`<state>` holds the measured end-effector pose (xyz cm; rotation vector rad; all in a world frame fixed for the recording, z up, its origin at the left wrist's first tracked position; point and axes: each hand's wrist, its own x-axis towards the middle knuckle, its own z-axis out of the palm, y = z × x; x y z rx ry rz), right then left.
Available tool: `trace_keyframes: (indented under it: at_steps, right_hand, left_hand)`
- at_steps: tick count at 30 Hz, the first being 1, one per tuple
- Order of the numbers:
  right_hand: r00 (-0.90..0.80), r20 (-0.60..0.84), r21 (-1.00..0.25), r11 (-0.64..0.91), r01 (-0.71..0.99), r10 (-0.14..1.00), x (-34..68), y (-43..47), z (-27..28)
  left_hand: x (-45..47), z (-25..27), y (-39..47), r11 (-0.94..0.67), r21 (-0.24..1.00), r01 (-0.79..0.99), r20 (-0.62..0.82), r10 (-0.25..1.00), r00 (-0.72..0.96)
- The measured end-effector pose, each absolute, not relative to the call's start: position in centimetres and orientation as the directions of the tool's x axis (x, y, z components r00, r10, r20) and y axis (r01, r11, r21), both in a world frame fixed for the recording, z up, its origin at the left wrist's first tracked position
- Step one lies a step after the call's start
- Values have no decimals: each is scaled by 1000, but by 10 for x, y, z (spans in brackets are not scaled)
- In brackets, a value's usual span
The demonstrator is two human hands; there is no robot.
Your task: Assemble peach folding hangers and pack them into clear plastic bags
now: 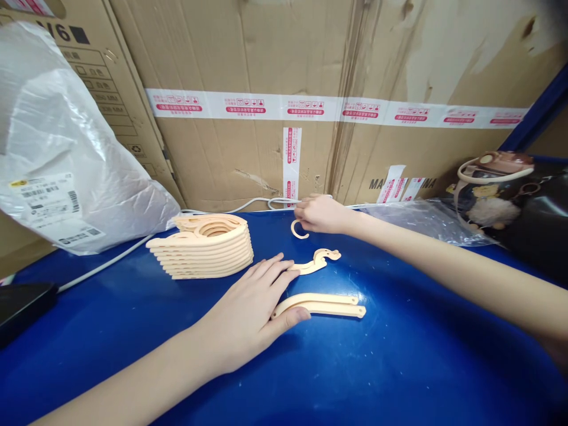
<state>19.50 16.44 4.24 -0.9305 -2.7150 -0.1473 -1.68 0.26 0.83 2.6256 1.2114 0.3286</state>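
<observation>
My left hand (261, 302) rests low over the blue table with its fingers stretched out. Its fingertips touch a cream plastic hanger piece (317, 263) with a curved end, and its thumb lies by a pair of long, slightly bent cream arms (326, 303). Farther back, my right hand (322, 214) is closed around the upper part of a cream hook (298, 231); the curved end sticks out below the fingers. Left of my hands stands a neat stack of cream folding hangers (204, 248).
Cardboard boxes (244, 53) with printed tape rise behind the blue table (377, 367). A white plastic parcel (89, 148) leans at the left, near a dark object (26, 305). A white cable (106, 260) runs along the back. Clear plastic (426, 219) and a strapped bottle (492, 189) lie right.
</observation>
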Motion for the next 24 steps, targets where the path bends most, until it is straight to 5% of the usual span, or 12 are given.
trace_keyframes:
  at_steps: [4,10,16,24]
  right_hand:
    - [-608,374,-329,713,619,700,216,138,36]
    - [-356,358,-776,487,401,863,233,97,10]
    - [-235,284,-921,332,202,930,239,87,-2]
    - [-247,221,-964,250,94,944,240,88,-1]
  left_hand:
    - [-18,8,2,-650,287,704,151,756,637]
    - [-18,6,1,-662,277,696,182,748,638]
    - [-17,5,4,-681,255,687,194,732,653]
    - [-16,2,1,-681,236,693,230,732,641]
